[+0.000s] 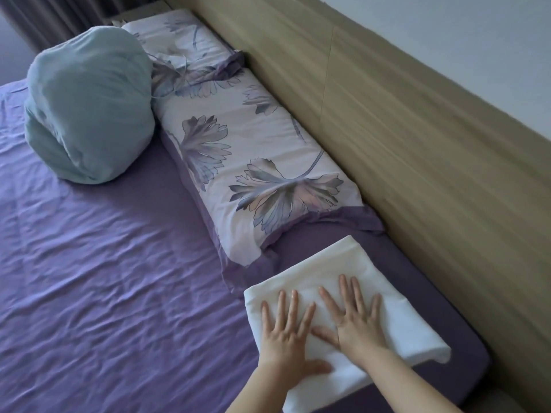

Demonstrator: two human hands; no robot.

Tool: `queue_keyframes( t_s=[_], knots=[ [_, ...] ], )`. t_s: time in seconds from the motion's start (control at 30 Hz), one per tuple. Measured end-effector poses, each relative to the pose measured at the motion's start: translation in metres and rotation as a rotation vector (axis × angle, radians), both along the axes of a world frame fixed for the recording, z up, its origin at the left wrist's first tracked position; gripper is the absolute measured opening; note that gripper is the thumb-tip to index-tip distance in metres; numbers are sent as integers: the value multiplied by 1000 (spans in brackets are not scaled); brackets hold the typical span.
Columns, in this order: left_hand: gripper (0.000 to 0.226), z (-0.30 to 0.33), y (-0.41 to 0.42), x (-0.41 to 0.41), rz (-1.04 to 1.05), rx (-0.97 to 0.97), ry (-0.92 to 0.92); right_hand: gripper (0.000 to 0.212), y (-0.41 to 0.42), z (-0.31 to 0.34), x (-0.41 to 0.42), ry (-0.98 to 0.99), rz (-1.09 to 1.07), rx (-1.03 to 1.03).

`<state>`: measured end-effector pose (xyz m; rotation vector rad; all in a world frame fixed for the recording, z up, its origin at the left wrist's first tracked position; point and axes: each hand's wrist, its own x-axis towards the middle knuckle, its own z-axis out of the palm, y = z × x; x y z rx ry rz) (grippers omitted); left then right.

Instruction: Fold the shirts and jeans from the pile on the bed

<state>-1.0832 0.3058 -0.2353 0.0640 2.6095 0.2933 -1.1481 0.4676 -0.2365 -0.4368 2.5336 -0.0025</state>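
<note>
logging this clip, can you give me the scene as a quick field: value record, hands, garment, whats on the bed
left hand: flat, fingers spread, pressing on the white garment
right hand: flat, fingers spread, beside the left on the same garment
white garment: folded into a rectangle, lying near the bed corner by the headboard
bed sheet: purple, wrinkled
floral pillows: two in a row along the headboard
teal bundle: rolled bedding, left of the pillows
headboard: light wood
pile of clothes: not in view
</note>
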Motion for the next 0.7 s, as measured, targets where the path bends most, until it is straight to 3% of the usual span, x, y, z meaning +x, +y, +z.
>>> queue_keyframes(
  t_s=[0.1, 0.3, 0.43, 0.6, 0.7],
  knots=[
    [119, -16, -3, -2, -20, 15, -12, 83, -3, -13, 0, 88, 54, -40],
    [117, -7, -7, -10, -49, -11, 6, 86, -11, -1, -7, 61, 68, 19],
    [114, 21, -6, -13, -121, -67, -143, 82, -18, 28, -5, -87, -7, 71],
    [70, 75, -10, -13, -81, -87, -152, 60, -33, 79, 15, -57, -90, 101],
    [58, 123, -23, -10, -18, -110, -32, 56, -43, 125, 32, 33, -97, 65]
  ],
)
